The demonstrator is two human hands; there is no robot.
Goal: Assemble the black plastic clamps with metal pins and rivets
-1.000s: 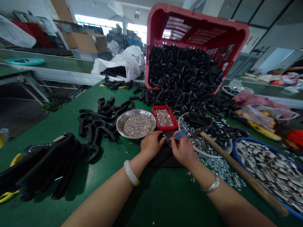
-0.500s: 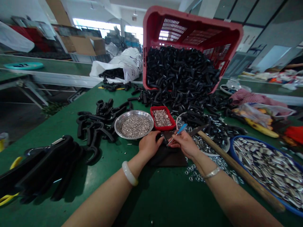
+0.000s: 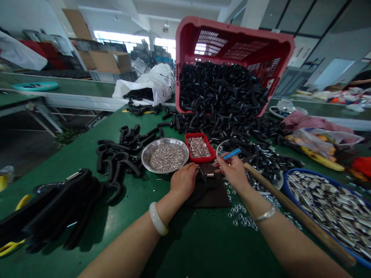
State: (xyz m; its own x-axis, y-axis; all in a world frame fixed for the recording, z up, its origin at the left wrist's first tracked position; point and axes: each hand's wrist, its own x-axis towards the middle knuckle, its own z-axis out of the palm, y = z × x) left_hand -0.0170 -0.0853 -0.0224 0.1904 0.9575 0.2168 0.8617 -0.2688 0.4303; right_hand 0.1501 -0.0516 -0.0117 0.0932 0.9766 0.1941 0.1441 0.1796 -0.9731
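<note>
- A green table (image 3: 87,162) carries everything here; behind it, a red plastic crate (image 3: 232,40) lies tipped on its side, spilling a heap of black curved plastic parts (image 3: 223,92) across the tabletop.
- To the right, a blue-rimmed tray (image 3: 307,178) is full of silvery metal pieces, and a long wooden handle (image 3: 295,212) lies just beside it.
- Left of the hands sit a steel bowl (image 3: 165,139) of small metal bits and a small red tray (image 3: 199,156) of metal pins.
- A dark mat (image 3: 210,197) lies directly under both hands.
- The left hand (image 3: 184,181) rests at the mat's far edge, its fingers (image 3: 193,170) touching or just beside a small black-and-metal part (image 3: 209,174); whether they grip it, I cannot tell.
- The right hand (image 3: 232,172) is close by, its fingers (image 3: 228,160) pinched together on a slim blue-handled tool (image 3: 232,153), whose tip points toward the small part.
- That part looks light, stiff and fiddly, with little to hold, so it would likely be best pinched by its black body, clear of the metal piece.
- Loose metal rings (image 3: 239,216) lie scattered on the table near the right wrist.
</note>
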